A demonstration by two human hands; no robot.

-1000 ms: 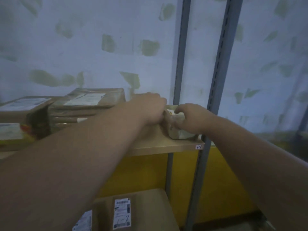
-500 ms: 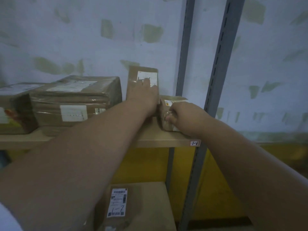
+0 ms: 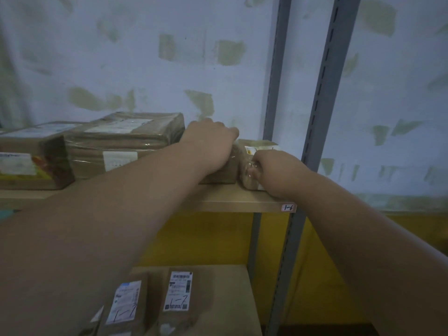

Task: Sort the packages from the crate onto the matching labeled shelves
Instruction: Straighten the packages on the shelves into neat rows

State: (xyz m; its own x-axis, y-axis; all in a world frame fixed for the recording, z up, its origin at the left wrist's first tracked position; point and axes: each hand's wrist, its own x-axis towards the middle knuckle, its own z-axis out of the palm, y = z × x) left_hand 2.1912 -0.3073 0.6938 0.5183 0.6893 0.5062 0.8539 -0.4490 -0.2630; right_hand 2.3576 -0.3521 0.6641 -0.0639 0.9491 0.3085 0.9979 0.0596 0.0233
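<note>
Both forearms are bare to the frame edge, with no sleeve, glove, watch or ring showing.

The left hand (image 3: pixel 208 139) hid most of a brown package (image 3: pixel 224 170); the leftmost box (image 3: pixel 29 161) was cut off by the edge.

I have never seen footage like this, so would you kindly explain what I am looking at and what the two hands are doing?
There is no machine here: a person wears a camera on the head, so the one picture looks forward and down along both bare arms. They reach to a wooden shelf whose edge carries a tag reading 1-6. The left hand lies over a brown package, its fingers hidden behind it. The right hand pinches a smaller wrapped parcel at the shelf's right end. Larger brown boxes sit further left. On the shelf below lie packages marked 1-7.
</note>
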